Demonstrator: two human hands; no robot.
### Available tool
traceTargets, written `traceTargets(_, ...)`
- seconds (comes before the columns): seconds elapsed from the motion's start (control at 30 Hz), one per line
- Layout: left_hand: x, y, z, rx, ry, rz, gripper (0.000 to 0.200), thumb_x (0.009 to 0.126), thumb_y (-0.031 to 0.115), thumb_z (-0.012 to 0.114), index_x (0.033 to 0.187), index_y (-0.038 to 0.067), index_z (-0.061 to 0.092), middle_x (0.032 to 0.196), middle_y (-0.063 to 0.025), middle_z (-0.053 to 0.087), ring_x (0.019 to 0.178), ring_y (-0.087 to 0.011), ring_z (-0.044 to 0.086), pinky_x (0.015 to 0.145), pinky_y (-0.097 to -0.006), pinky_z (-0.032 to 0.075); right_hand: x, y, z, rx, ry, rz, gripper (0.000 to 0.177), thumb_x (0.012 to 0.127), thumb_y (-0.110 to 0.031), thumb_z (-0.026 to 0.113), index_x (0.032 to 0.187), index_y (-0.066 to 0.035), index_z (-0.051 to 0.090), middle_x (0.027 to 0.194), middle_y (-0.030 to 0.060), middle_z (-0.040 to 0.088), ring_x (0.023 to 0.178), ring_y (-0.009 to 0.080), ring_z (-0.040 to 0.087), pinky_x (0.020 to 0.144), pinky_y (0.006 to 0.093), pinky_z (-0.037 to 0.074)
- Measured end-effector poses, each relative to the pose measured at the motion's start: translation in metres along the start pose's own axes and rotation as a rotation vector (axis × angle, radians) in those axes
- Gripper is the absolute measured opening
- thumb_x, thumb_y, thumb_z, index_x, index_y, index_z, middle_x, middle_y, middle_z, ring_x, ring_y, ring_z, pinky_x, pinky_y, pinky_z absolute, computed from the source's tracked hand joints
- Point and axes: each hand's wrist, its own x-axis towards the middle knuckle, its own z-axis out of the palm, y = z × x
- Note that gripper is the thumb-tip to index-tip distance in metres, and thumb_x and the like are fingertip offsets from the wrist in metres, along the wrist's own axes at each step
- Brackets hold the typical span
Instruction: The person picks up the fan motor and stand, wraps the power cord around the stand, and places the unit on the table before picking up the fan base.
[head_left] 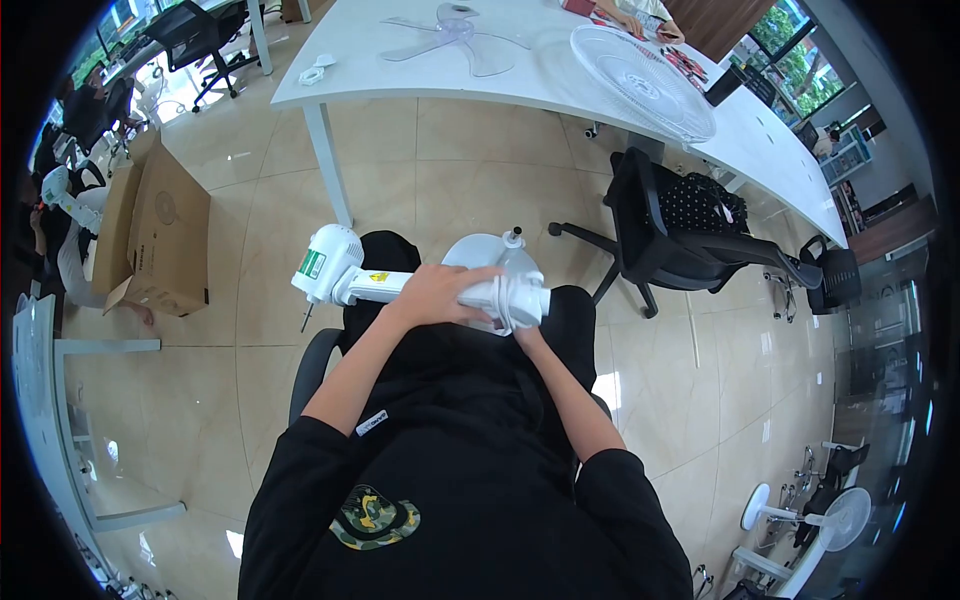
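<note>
A white electric fan body [375, 285] lies crosswise over my lap, its motor head [335, 262] to the left and its thick pole end to the right. My left hand [445, 294] is closed over the pole from above. A white cord [503, 300] is looped round the pole near its right end. My right hand [524, 337] is under that end, its fingers hidden behind the pole. Just beyond the pole is a round white fan base [478, 250], partly covered, with a dark-tipped stub [513, 238] at its right.
On the white table [360, 75] ahead lie a clear fan blade [456, 32], a white fan grille [640, 80] and a small white part [317, 70]. Another person's hands [650, 28] are at its far side. A cardboard box [170, 230] stands left, an office chair [650, 220] right.
</note>
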Motion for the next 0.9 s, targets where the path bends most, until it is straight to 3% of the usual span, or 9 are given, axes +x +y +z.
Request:
traceTargets(0.07, 0.005, -0.004, -0.005, -0.020, 0.054, -0.055, 0.078, 0.072, 0.058, 0.078, 0.141, 0.032, 0.052, 0.095, -0.0116, 0.073, 0.086, -0.0347, 0.070, 0.074, -0.0419, 0.054, -0.009, -0.006, -0.010, -0.077, -0.182, -0.018, 0.044, 0.106, -0.034, 0.040, 0.104, 0.003, 0.063, 0.072, 0.0095, 0.065, 0.071, 0.0195, 0.066, 0.070, 0.0312, 0.052)
traceTargets(0.13, 0.009, -0.006, -0.010, -0.002, 0.096, -0.133, 0.078, 0.072, 0.058, 0.077, 0.141, 0.032, 0.052, 0.095, -0.0121, 0.073, 0.087, -0.0348, 0.070, 0.075, -0.0422, 0.054, -0.031, -0.037, -0.003, -0.189, -0.142, 0.002, 0.041, 0.107, -0.033, 0.041, 0.091, 0.001, 0.059, 0.071, 0.0088, 0.062, 0.070, 0.0204, 0.065, 0.079, 0.0328, 0.052)
traceTargets(0.37, 0.017, -0.014, -0.008, 0.011, 0.037, -0.190, 0.082, 0.074, 0.065, 0.072, 0.145, 0.034, 0.046, 0.099, -0.0111, 0.073, 0.088, -0.0357, 0.070, 0.078, -0.0434, 0.054, -0.095, -0.120, 0.012, -0.142, -0.116, 0.009, 0.027, 0.092, -0.023, 0.072, 0.093, 0.002, 0.061, 0.064, 0.0033, 0.061, 0.058, 0.0092, 0.061, 0.059, 0.0255, 0.048)
traceTargets(0.47, 0.018, -0.012, 0.005, 0.080, 0.021, -0.113, 0.083, 0.074, 0.068, 0.069, 0.146, 0.034, 0.045, 0.102, -0.0096, 0.074, 0.088, -0.0351, 0.070, 0.078, -0.0435, 0.055, -0.104, -0.154, 0.018, -0.402, -0.179, -0.087, 0.029, 0.089, -0.023, 0.075, 0.098, 0.002, 0.062, 0.061, 0.0026, 0.060, 0.058, 0.0084, 0.061, 0.058, 0.0259, 0.047)
traceTargets(0.6, 0.020, -0.012, 0.007, 0.076, -0.003, -0.103, 0.084, 0.074, 0.069, 0.069, 0.147, 0.035, 0.044, 0.105, -0.0088, 0.073, 0.089, -0.0344, 0.070, 0.077, -0.0437, 0.055, -0.101, -0.198, 0.011, -0.670, -0.220, -0.058, 0.037, 0.086, -0.028, 0.076, 0.102, 0.004, 0.065, 0.063, 0.0101, 0.063, 0.055, 0.0195, 0.063, 0.059, 0.0298, 0.048)
traceTargets(0.63, 0.021, -0.013, 0.007, 0.078, -0.002, -0.111, 0.084, 0.074, 0.069, 0.069, 0.147, 0.035, 0.044, 0.105, -0.0087, 0.073, 0.090, -0.0343, 0.070, 0.077, -0.0438, 0.055, -0.099, -0.205, 0.009, -0.727, -0.232, -0.073, 0.041, 0.086, -0.031, 0.075, 0.104, 0.005, 0.065, 0.066, 0.0132, 0.065, 0.058, 0.0270, 0.065, 0.060, 0.0326, 0.051)
traceTargets(0.73, 0.021, -0.013, 0.005, 0.065, 0.000, -0.120, 0.084, 0.074, 0.069, 0.069, 0.147, 0.036, 0.043, 0.106, -0.0080, 0.073, 0.090, -0.0340, 0.070, 0.077, -0.0439, 0.055, -0.095, -0.211, -0.003, -0.818, -0.256, -0.170, 0.043, 0.085, -0.031, 0.075, 0.106, 0.005, 0.065, 0.069, 0.0153, 0.066, 0.064, 0.0301, 0.067, 0.063, 0.0350, 0.053)
traceTargets(0.87, 0.020, -0.013, 0.001, 0.051, 0.032, -0.146, 0.084, 0.073, 0.068, 0.070, 0.147, 0.036, 0.044, 0.104, -0.0080, 0.073, 0.091, -0.0341, 0.070, 0.076, -0.0438, 0.055, -0.097, -0.216, -0.032, -0.434, -0.255, 0.040, 0.030, 0.094, -0.020, 0.067, 0.112, 0.004, 0.066, 0.104, 0.0144, 0.068, 0.074, 0.0210, 0.072, 0.066, 0.0308, 0.055)
traceTargets(0.9, 0.020, -0.014, 0.000, 0.043, 0.036, -0.160, 0.084, 0.073, 0.068, 0.070, 0.147, 0.036, 0.044, 0.104, -0.0080, 0.073, 0.091, -0.0341, 0.070, 0.076, -0.0438, 0.054, -0.099, -0.213, -0.041, -0.300, -0.270, 0.155, 0.029, 0.098, -0.015, 0.063, 0.121, 0.002, 0.063, 0.115, 0.0111, 0.065, 0.089, 0.0179, 0.071, 0.073, 0.0281, 0.055)
